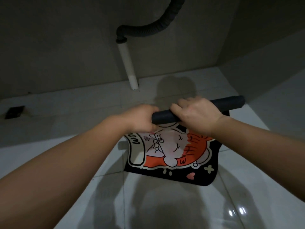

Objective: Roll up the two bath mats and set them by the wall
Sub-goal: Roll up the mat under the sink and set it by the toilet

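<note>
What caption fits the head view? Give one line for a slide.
Both hands, left and right, roll a cartoon bath mat on the tiled floor.

I see a glossy pale tiled floor [165, 204] — the cartoon-print bath mat [173, 156] lies on it, partly rolled, with a dark floor drain [14, 111] well left of the mat.

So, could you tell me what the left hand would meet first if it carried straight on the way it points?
Probably the grey wall, near the white drain pipe; depth is unclear.
</note>
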Tool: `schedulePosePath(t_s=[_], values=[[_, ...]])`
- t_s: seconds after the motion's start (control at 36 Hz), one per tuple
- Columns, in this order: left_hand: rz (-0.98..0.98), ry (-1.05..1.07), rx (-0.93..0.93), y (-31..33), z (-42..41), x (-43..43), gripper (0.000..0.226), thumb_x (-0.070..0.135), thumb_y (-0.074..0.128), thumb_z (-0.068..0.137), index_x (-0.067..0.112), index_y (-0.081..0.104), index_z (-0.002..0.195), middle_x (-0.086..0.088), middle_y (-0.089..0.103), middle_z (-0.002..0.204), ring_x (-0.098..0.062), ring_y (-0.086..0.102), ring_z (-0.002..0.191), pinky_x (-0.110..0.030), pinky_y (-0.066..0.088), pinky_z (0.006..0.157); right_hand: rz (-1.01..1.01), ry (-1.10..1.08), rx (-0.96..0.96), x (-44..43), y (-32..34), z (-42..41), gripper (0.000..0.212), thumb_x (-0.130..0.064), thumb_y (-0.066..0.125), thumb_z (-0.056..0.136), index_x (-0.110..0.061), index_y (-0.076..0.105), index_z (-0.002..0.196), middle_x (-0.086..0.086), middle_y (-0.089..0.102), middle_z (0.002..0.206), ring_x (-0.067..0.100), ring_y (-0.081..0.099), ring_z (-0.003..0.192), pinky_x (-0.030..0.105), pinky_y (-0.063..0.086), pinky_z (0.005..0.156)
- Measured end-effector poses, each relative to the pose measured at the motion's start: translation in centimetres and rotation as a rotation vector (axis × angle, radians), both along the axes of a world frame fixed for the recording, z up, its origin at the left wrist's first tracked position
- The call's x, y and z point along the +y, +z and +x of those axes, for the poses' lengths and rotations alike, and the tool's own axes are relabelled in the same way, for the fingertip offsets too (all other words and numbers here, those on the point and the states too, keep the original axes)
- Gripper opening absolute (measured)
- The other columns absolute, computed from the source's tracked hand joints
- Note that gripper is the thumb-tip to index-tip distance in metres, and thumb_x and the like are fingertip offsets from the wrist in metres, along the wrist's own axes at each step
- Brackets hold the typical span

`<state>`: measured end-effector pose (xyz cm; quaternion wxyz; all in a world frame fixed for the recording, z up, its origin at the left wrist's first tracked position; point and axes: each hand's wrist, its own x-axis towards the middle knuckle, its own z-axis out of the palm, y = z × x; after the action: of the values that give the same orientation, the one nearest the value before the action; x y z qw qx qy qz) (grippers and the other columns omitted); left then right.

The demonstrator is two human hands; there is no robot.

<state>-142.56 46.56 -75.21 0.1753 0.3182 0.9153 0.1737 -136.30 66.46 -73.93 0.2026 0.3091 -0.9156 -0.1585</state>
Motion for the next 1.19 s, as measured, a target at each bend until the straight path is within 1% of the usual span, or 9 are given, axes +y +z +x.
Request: schedulePosePath(t_s=[0.17, 0.33, 0.44, 0.58, 0.78, 0.89, 1.03, 1.11, 1.19], values=[[-0.079, -0.022, 0.621, -1.5, 1.2, 0.0, 0.020, 0.029, 0.063, 0.078, 0.022, 0.052, 0.093, -0.002, 0.063, 0.082, -0.025, 0.061, 0.071, -0.029, 0.026, 0.051, -0.195, -0.223, -0.456, 0.2, 0.6, -0.9, 0.040, -0.051, 0.059, 0.073, -0.024, 0.055, 0.103, 0.002, 0.056, 0.091, 0.025, 0.055, 0.088, 0.031, 0.038, 0.066], [-0.004, -0.058, 0.820, -2.1, 2.1, 0.7, 0.030, 0.027, 0.076, 0.068, 0.017, 0.054, 0.086, 0.000, 0.060, 0.071, -0.022, 0.057, 0.055, -0.024, 0.025, 0.046, -0.302, -0.486, -0.996, 0.5, 2.0, -2.3, 0.034, -0.048, 0.072, 0.065, -0.030, 0.059, 0.090, -0.005, 0.064, 0.075, 0.015, 0.062, 0.067, 0.030, 0.050, 0.059], [-0.018, -0.070, 0.744, -1.8, 1.6, 0.8, 0.031, 0.040, 0.068, 0.074, 0.023, 0.050, 0.092, 0.003, 0.061, 0.078, -0.020, 0.059, 0.065, -0.026, 0.028, 0.049, -0.318, -0.468, -0.865, 0.1, 1.3, -2.0, 0.020, -0.035, 0.068, 0.072, -0.027, 0.062, 0.088, -0.004, 0.060, 0.068, 0.014, 0.058, 0.061, 0.027, 0.042, 0.050], [-0.087, 0.003, 0.369, -0.7, 0.3, 0.5, 0.055, 0.049, 0.064, 0.066, 0.034, 0.045, 0.115, 0.007, 0.064, 0.095, -0.020, 0.061, 0.083, -0.029, 0.037, 0.061, -0.173, -0.256, -0.308, 0.0, -0.3, -0.7, 0.013, -0.028, 0.055, 0.081, -0.021, 0.052, 0.093, -0.004, 0.050, 0.069, 0.021, 0.050, 0.060, 0.029, 0.031, 0.050], [-0.091, 0.034, 0.176, 0.2, -0.2, 0.2, 0.031, 0.039, 0.068, 0.068, 0.032, 0.056, 0.095, 0.008, 0.059, 0.076, -0.018, 0.059, 0.074, -0.025, 0.039, 0.054, -0.138, -0.123, -0.058, -0.2, -0.9, -0.1, 0.016, -0.017, 0.066, 0.072, -0.010, 0.056, 0.083, 0.008, 0.059, 0.070, 0.028, 0.055, 0.056, 0.031, 0.030, 0.050], [-0.088, 0.022, 0.466, -0.6, 0.5, 0.0, 0.016, 0.036, 0.062, 0.076, 0.029, 0.054, 0.089, 0.008, 0.053, 0.069, -0.019, 0.057, 0.068, -0.028, 0.027, 0.049, -0.152, -0.170, -0.199, -0.3, -0.9, -0.3, 0.033, -0.040, 0.061, 0.076, -0.016, 0.054, 0.099, 0.005, 0.057, 0.084, 0.028, 0.057, 0.075, 0.034, 0.038, 0.061], [-0.022, -0.031, 0.784, -1.7, 1.4, -0.2, 0.025, 0.027, 0.073, 0.070, 0.017, 0.057, 0.086, -0.001, 0.062, 0.074, -0.024, 0.059, 0.061, -0.025, 0.028, 0.049, -0.323, -0.389, -0.750, -0.1, 1.1, -1.7, 0.031, -0.051, 0.066, 0.066, -0.034, 0.054, 0.090, -0.011, 0.055, 0.069, 0.011, 0.056, 0.064, 0.025, 0.036, 0.049], [-0.002, -0.035, 0.804, -1.6, 1.5, 0.2, 0.027, 0.028, 0.073, 0.070, 0.016, 0.057, 0.086, -0.002, 0.063, 0.077, -0.025, 0.060, 0.062, -0.027, 0.036, 0.049, -0.396, -0.417, -0.873, 0.1, 1.1, -2.2, 0.026, -0.041, 0.071, 0.068, -0.033, 0.056, 0.087, -0.009, 0.059, 0.071, 0.008, 0.056, 0.063, 0.025, 0.040, 0.049], [-0.039, -0.057, 0.680, -1.3, 1.1, 0.4, 0.028, 0.037, 0.065, 0.073, 0.022, 0.052, 0.093, 0.003, 0.061, 0.084, -0.022, 0.060, 0.073, -0.029, 0.037, 0.053, -0.344, -0.407, -0.761, 0.2, 0.5, -2.1, 0.020, -0.036, 0.067, 0.071, -0.031, 0.058, 0.088, -0.008, 0.056, 0.068, 0.011, 0.055, 0.061, 0.026, 0.035, 0.047]])
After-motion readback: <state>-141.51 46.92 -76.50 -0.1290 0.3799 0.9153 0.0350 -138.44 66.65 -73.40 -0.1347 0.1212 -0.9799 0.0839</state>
